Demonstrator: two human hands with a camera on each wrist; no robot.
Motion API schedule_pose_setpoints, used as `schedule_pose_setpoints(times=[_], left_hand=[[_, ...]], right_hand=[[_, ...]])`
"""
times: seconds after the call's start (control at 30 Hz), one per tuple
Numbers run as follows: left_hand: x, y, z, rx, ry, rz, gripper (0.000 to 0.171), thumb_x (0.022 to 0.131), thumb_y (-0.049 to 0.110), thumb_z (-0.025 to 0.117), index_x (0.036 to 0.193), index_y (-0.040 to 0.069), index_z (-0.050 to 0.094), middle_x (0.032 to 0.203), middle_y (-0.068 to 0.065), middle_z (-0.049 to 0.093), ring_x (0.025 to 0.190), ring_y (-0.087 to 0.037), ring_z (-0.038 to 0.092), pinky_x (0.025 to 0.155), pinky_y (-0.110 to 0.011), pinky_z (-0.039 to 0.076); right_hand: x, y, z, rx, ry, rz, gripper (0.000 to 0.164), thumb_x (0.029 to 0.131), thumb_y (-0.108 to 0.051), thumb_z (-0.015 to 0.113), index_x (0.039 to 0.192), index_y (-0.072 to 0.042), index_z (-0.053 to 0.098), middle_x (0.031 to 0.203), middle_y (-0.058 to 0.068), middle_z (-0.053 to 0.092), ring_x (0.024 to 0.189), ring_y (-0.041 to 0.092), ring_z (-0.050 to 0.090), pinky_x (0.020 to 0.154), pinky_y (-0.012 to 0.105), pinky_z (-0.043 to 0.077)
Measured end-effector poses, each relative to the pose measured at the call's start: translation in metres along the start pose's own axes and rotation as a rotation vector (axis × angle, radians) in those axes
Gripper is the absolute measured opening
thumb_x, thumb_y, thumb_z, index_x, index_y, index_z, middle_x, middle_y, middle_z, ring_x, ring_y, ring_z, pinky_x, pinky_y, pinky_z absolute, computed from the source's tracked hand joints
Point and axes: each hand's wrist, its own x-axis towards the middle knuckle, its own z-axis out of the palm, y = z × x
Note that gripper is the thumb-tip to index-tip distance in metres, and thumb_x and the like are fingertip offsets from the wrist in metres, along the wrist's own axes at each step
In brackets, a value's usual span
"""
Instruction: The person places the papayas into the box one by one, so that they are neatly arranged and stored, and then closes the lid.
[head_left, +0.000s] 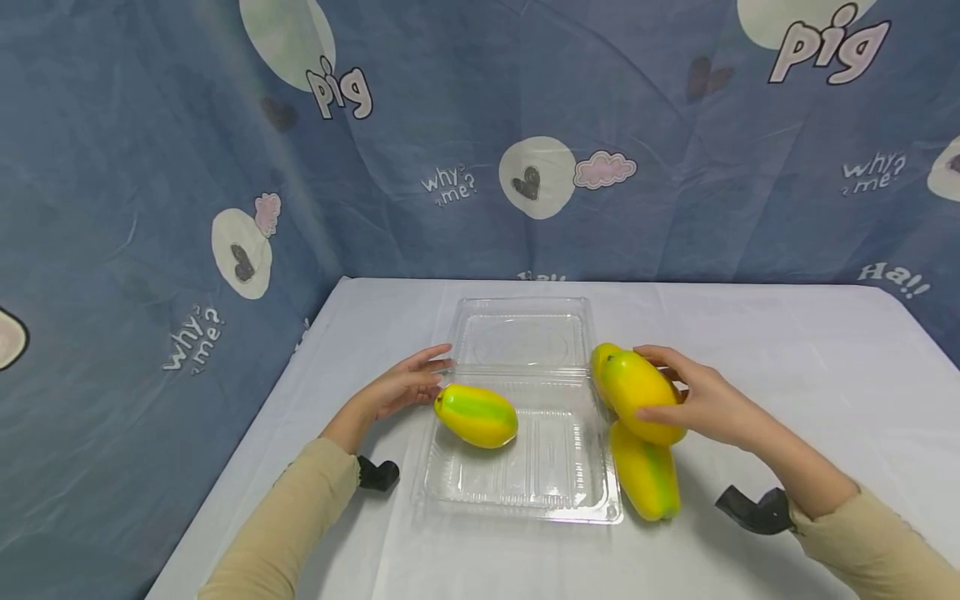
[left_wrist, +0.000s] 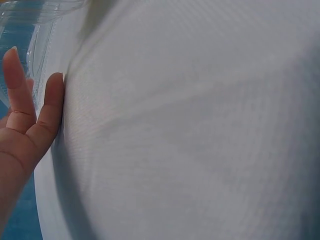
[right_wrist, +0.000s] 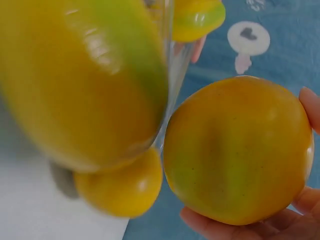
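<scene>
My right hand (head_left: pixel 701 396) grips a yellow-green papaya (head_left: pixel 641 392) with thumb and fingers at the container's right side; the right wrist view shows this papaya (right_wrist: pixel 240 150) end-on. Below it lies a second papaya (head_left: pixel 647 479), and behind it a third (head_left: pixel 602 358), partly hidden. Another papaya (head_left: pixel 480 417) rests in the left part of the clear plastic container (head_left: pixel 555 500), whose hinged lid (head_left: pixel 521 333) lies folded back. At the container's left edge, my left hand (head_left: pixel 405 385) has its fingers extended and holds nothing. Whether its fingertips touch the plastic, I cannot tell.
A white cloth (head_left: pixel 817 367) covers the table. Blue printed fabric (head_left: pixel 450 100) hangs behind it and along the left side. A black wrist mount sits on each forearm, just above the table.
</scene>
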Motion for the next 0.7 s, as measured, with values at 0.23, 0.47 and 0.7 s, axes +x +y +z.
schedule_pose_setpoints(times=[0.23,0.47,0.7], left_hand=[[0.001,0.0,-0.001,-0.002,0.01,-0.011,0.06,0.093,0.012,0.047,0.147,0.017,0.021,0.15,-0.014,0.021,0.083,-0.013,0.054,0.079,-0.03,0.042],[0.0,0.0,0.0,0.002,0.002,-0.003,0.061,0.092,0.013,0.047,0.147,0.017,0.02,0.15,-0.015,0.02,0.083,-0.013,0.054,0.079,-0.03,0.043],[0.001,0.0,0.0,0.009,0.004,-0.002,0.062,0.092,0.013,0.049,0.147,0.018,0.021,0.15,-0.015,0.022,0.084,-0.013,0.055,0.08,-0.031,0.043]], right_hand=[[0.02,-0.014,0.015,0.006,-0.049,-0.115,0.069,0.078,-0.026,0.072,0.134,-0.005,0.039,0.122,0.013,0.053,0.105,0.03,0.05,0.084,0.043,0.048],[0.035,-0.023,0.034,-0.048,-0.084,-0.17,0.071,0.075,-0.026,0.075,0.134,-0.006,0.041,0.121,0.009,0.05,0.104,0.025,0.049,0.087,0.042,0.044],[0.043,-0.027,0.049,-0.123,-0.097,-0.223,0.071,0.073,-0.023,0.076,0.134,-0.007,0.042,0.125,0.008,0.052,0.104,0.022,0.051,0.088,0.042,0.043]])
